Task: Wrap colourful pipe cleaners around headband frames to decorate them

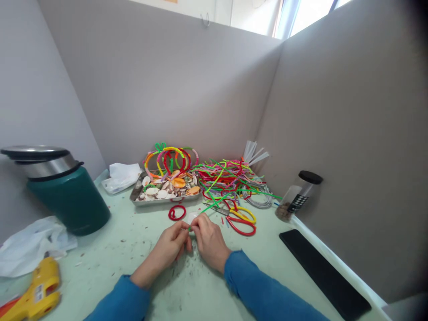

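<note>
Both hands meet over the middle of the pale green table. My left hand [174, 240] and my right hand [210, 240] are closed, fingertips pinching a green pipe cleaner [214, 204] whose long free end points up and to the right. The pinched end is mostly covered by my fingers. Just beyond my hands lies a coiled red pipe cleaner [177, 212]. Scissors [241, 220] with red and yellow handles rest to the right, close to a heap of coloured pipe cleaners [224, 176].
A metal tray [163, 202] holds shells, with colourful pipe-cleaner hoops [167, 156] on top. At left stand a green bottle [68, 200] and a yellow glue gun [42, 290]. To the right are a jar with a black lid [297, 196] and a black strip [323, 272]. Grey partitions [160, 80] enclose the table.
</note>
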Motion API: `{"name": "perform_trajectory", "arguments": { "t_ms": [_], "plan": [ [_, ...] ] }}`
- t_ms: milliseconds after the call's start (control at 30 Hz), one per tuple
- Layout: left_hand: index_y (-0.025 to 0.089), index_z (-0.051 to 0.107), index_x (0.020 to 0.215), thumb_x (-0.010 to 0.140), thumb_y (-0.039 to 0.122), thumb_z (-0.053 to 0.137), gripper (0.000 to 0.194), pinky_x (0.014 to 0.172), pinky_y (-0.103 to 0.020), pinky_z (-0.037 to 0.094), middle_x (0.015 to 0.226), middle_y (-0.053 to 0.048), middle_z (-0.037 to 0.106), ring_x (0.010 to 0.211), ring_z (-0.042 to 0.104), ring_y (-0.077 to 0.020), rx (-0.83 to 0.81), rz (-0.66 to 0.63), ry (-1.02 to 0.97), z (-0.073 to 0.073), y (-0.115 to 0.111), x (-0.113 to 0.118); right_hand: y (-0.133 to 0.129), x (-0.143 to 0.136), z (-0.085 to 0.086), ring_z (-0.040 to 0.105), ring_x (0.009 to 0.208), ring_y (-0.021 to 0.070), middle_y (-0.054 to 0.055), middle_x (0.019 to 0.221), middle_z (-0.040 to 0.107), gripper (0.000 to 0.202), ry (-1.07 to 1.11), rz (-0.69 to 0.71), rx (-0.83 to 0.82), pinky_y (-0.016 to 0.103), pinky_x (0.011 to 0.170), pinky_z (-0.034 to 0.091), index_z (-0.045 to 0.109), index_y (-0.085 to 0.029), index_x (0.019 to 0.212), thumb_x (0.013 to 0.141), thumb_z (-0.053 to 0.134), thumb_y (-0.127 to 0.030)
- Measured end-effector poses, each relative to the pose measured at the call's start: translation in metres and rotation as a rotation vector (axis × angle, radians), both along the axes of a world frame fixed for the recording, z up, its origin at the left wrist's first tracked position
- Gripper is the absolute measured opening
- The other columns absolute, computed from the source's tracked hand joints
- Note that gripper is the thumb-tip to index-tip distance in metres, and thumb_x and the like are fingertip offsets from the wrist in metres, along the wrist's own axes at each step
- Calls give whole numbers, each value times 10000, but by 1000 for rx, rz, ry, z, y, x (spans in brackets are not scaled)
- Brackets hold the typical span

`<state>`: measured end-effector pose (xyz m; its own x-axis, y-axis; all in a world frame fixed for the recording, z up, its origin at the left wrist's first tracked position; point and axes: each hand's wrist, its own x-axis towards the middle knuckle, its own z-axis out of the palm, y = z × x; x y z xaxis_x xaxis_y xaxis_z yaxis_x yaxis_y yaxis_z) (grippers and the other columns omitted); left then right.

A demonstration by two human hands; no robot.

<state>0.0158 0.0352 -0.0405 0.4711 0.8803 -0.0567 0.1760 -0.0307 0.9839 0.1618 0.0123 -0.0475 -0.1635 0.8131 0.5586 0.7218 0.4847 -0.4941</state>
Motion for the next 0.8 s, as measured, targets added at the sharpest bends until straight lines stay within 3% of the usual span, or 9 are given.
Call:
{"name": "perform_trajectory", "arguments": {
  "t_ms": [233, 400, 633, 800],
  "plan": [
    [173, 439, 887, 815, 392, 440, 230, 310, -166, 175, 512, 27, 595, 268, 326, -46, -41, 56, -33, 2, 0, -1, 5, 7, -2, 501, 691, 155, 14, 738, 522, 144, 346, -74, -58, 261, 640, 387, 491, -198, 828, 902, 368, -185],
    [171, 446, 876, 816, 398, 444, 235, 314, -169, 189, 533, 18, 606, 276, 334, -46, -36, 61, -40, 2, 1, -1, 4, 8, 2, 465, 529, 124, -31, 583, 476, 253, 457, 72, -245, 234, 547, 362, 535, -206, 781, 937, 340, -244],
    [171, 448, 816, 834, 382, 439, 211, 318, -165, 210, 542, 15, 601, 290, 354, -45, -3, 43, -42, 2, 0, 0, 1, 4, 4, 541, 807, 160, 36, 849, 579, 117, 260, 122, -53, 250, 702, 400, 586, -192, 887, 868, 478, -152],
    [168, 461, 806, 831, 385, 435, 220, 311, -167, 214, 542, 15, 595, 291, 343, -46, 15, 43, -14, -1, 1, 0, 0, 2, 3, 539, 769, 150, 37, 848, 564, 127, 75, 83, -13, 242, 676, 394, 573, -192, 878, 877, 455, -143]
  ]
}}
